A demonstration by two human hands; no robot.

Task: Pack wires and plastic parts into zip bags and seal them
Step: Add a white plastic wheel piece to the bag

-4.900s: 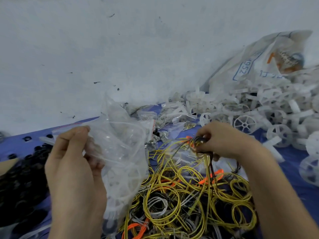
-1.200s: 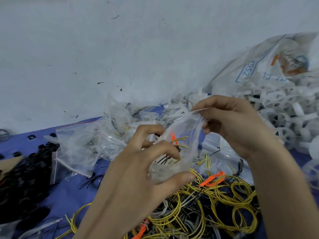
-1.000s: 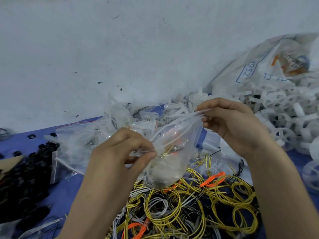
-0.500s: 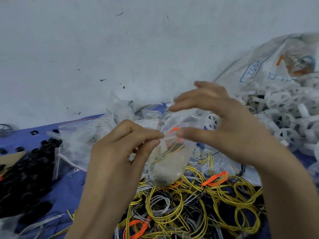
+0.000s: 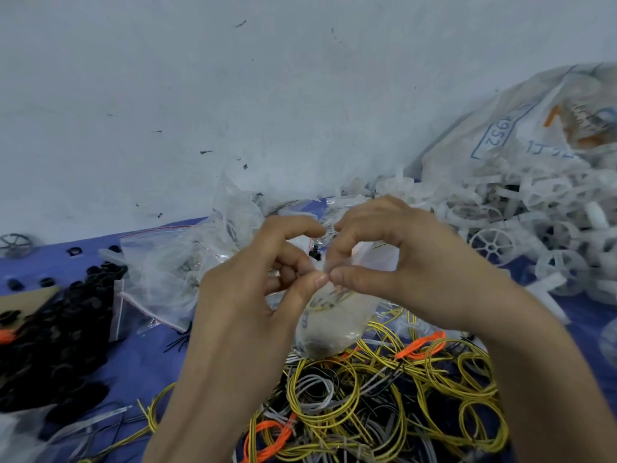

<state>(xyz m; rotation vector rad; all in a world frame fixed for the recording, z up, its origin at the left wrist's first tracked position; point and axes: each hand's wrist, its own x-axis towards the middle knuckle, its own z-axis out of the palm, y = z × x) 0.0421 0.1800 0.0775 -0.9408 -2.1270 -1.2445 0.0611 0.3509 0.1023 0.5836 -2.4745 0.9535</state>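
Zip bag point(image 5: 334, 325) below pinch grip of left hand point(image 5: 253, 295) and right hand point(image 5: 417, 272)

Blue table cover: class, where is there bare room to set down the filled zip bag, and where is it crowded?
Bare blue cover lies between the black parts, the clear bags and the wires. A smaller patch lies right of the wires, beside the white wheels. Those heaps are crowded.

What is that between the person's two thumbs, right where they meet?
The head view shows the top edge of a clear zip bag, holding wires, pinched there by the left hand and right hand.
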